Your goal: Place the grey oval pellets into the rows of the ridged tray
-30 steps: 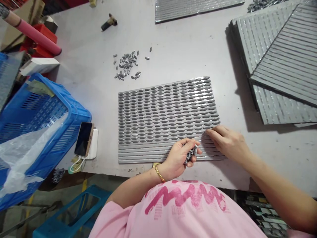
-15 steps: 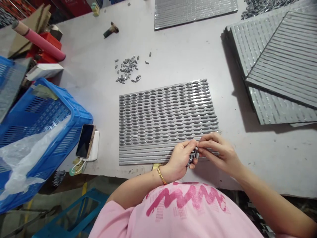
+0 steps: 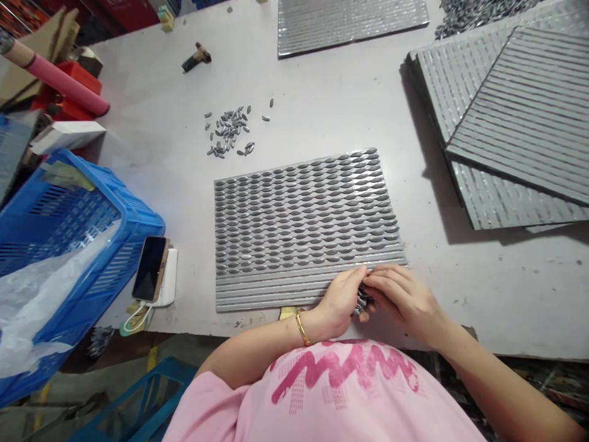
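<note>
A grey ribbed tray (image 3: 299,215) lies flat on the table in front of me, most of its grooves filled with small grey oval pieces. Its nearest rows are bare grooves. My left hand (image 3: 338,301) is cupped at the tray's near right edge, closed around a handful of the oval pieces (image 3: 361,302). My right hand (image 3: 400,298) rests against it, fingertips pinched at those pieces. A gold bangle sits on my left wrist.
A loose pile of oval pieces (image 3: 227,130) lies behind the tray. Stacked ribbed trays (image 3: 506,116) sit at right, another tray (image 3: 345,18) at the far edge. A blue crate (image 3: 69,258) with plastic bag and a phone on a power bank (image 3: 151,273) are at left.
My right hand left the tray's lower right rows and came to my left hand, fingers meeting at the held pieces. Both hands drifted slightly toward the table's near edge.
</note>
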Demonstrator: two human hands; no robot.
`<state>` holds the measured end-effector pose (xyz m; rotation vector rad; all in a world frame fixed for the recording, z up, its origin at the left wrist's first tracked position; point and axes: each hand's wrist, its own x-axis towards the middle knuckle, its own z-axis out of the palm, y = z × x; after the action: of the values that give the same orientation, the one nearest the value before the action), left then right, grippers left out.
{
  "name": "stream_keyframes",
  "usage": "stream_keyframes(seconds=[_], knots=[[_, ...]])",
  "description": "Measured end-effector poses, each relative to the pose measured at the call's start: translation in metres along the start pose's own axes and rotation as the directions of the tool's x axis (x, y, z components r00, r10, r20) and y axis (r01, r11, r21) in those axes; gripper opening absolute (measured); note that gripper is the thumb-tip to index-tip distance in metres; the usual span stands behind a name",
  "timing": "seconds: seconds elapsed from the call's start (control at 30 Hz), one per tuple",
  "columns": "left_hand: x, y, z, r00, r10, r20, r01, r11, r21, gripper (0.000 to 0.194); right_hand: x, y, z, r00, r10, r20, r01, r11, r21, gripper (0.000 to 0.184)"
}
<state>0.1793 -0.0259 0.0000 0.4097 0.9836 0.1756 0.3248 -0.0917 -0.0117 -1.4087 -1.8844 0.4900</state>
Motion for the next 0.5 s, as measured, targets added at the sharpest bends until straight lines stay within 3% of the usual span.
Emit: stream_keyframes(seconds=[0.13, 0.23, 0.33, 0.5], knots=[[-0.001, 0.003, 0.000, 1.000, -0.022, 0.012, 0.022, 1.000, -0.018, 0.030, -0.002, -0.003, -0.010, 0.997, 0.032, 0.067, -0.039, 0.993, 0.113, 0.038], [-0.002, 0.007, -0.001, 0.999, -0.011, 0.036, 0.011, 1.000, -0.005, 0.022, -0.005, 0.010, -0.020, 0.986, 0.166, 0.003, -0.163, 0.965, 0.207, 0.036], [-0.003, 0.011, -0.003, 0.998, -0.007, 0.055, 0.006, 1.000, 0.018, 0.021, -0.004, 0.036, -0.029, 0.948, 0.305, -0.089, -0.291, 0.946, 0.142, 0.025], [-0.005, 0.013, -0.006, 0.997, -0.046, 0.060, 0.044, 0.999, 0.024, 0.027, 0.003, 0.070, -0.033, 0.944, 0.324, -0.070, -0.326, 0.945, -0.017, 0.013]])
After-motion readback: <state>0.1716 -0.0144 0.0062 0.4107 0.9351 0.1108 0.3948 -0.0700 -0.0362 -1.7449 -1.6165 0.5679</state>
